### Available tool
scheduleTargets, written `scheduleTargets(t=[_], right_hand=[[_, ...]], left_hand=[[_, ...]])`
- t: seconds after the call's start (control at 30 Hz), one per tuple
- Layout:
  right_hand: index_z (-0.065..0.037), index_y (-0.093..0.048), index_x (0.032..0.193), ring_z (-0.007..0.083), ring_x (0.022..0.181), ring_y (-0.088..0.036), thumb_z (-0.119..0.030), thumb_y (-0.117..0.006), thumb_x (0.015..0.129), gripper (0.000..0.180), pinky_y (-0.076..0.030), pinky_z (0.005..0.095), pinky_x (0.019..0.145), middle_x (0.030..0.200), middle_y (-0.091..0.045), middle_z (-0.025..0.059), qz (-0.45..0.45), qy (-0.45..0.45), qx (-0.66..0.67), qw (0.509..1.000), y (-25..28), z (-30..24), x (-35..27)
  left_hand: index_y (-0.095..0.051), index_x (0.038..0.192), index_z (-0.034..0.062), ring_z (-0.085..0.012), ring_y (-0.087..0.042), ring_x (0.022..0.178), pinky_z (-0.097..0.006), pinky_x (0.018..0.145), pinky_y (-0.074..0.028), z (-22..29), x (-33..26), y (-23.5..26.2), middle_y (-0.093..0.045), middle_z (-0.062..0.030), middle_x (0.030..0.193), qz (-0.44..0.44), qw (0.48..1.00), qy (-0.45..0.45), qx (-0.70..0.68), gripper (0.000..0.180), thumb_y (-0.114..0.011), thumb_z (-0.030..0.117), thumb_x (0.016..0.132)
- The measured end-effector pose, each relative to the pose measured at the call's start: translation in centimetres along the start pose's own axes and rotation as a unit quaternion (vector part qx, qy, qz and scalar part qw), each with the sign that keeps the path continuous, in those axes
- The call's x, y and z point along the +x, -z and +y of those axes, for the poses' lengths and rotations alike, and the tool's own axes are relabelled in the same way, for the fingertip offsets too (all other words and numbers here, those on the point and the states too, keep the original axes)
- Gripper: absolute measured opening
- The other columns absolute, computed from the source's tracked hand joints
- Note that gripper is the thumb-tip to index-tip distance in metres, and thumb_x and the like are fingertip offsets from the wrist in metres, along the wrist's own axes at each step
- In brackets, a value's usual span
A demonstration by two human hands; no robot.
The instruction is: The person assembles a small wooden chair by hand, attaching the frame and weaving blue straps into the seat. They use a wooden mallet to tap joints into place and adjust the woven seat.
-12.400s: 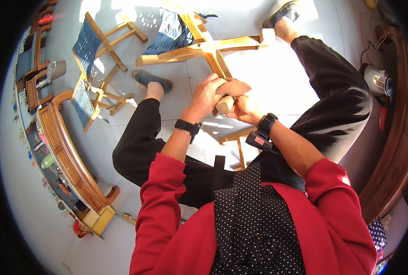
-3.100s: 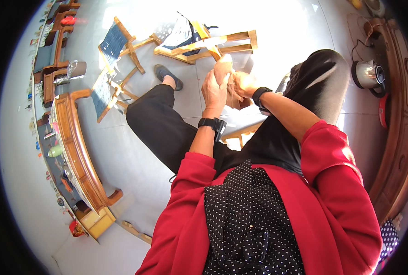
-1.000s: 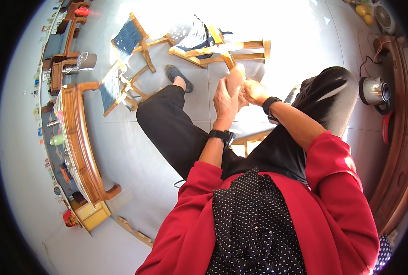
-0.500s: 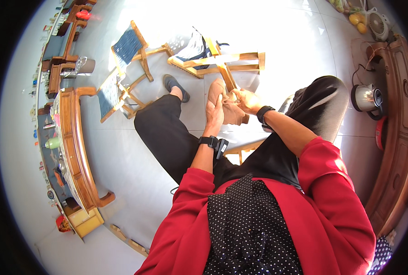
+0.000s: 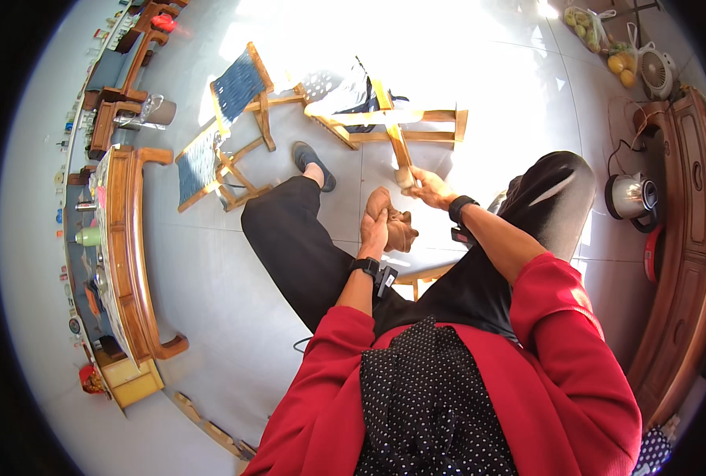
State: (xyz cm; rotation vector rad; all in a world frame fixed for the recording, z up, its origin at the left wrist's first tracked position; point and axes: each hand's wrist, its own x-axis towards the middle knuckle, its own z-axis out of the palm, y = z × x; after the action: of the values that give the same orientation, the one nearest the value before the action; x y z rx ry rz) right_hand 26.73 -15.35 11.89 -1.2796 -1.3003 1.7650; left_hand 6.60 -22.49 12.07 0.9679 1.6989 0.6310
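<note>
Between my knees, my left hand is closed round a brown, lumpy item with folds and bumps; its kind is unclear. Up and to the right of it, my right hand pinches a small pale, rounded piece in its fingertips, apart from the brown item. That piece appears close to the lower end of a wooden stool leg in the picture. My fingers hide part of both things. Each wrist wears a black strap with a small device.
Ahead stand folding wooden stools, one with blue webbing and one lying in bright sunlight. A low wooden table stands left. At right are a kettle, a wooden cabinet and a small fan.
My hands have moved apart. The left has come lower and nearer to me with the brown item; the right has left that item and holds the pale piece above it.
</note>
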Motion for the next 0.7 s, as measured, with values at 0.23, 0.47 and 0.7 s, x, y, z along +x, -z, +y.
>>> scheduleTargets(t=[0.23, 0.47, 0.7], right_hand=[[-0.004, -0.058, 0.115, 0.0154, 0.093, -0.059, -0.024, -0.082, 0.078, 0.047, -0.049, 0.032, 0.086, 0.101, -0.063, 0.0054, 0.131, -0.015, -0.02, 0.991, 1.2, -11.3, -1.5], [-0.002, -0.072, 0.087, 0.0094, 0.07, -0.052, -0.028, -0.071, 0.087, 0.027, -0.042, 0.0251, 0.066, 0.073, -0.06, -0.0004, 0.297, 0.01, 0.052, 0.953, 3.5, -12.9, -1.7], [-0.002, -0.068, 0.096, 0.0073, 0.077, -0.054, -0.031, -0.06, 0.097, 0.03, -0.045, 0.0256, 0.068, 0.079, -0.059, -0.0005, 0.261, 0.054, 0.135, 0.954, 6.3, -10.2, -2.3]], left_hand=[[-0.059, 0.121, -0.0041, -0.0271, -0.064, 0.102, -0.038, 0.089, -0.05, 1.4, -1.2, -0.1, -0.066, -0.0181, 0.112, 0.042, 0.999, -0.002, -0.007, 0.042, -0.062, 0.029, 0.095], [-0.057, 0.122, -0.0076, -0.0331, -0.063, 0.108, -0.04, 0.092, -0.049, 3.9, -2.4, -0.1, -0.065, -0.0232, 0.117, 0.057, 0.997, 0.01, 0.055, 0.053, -0.064, 0.036, 0.092], [-0.058, 0.121, -0.0041, -0.0407, -0.064, 0.105, -0.044, 0.092, -0.049, 3.9, -1.6, -0.3, -0.067, -0.0266, 0.11, 0.036, 0.999, -0.027, 0.018, 0.056, -0.068, 0.039, 0.087]])
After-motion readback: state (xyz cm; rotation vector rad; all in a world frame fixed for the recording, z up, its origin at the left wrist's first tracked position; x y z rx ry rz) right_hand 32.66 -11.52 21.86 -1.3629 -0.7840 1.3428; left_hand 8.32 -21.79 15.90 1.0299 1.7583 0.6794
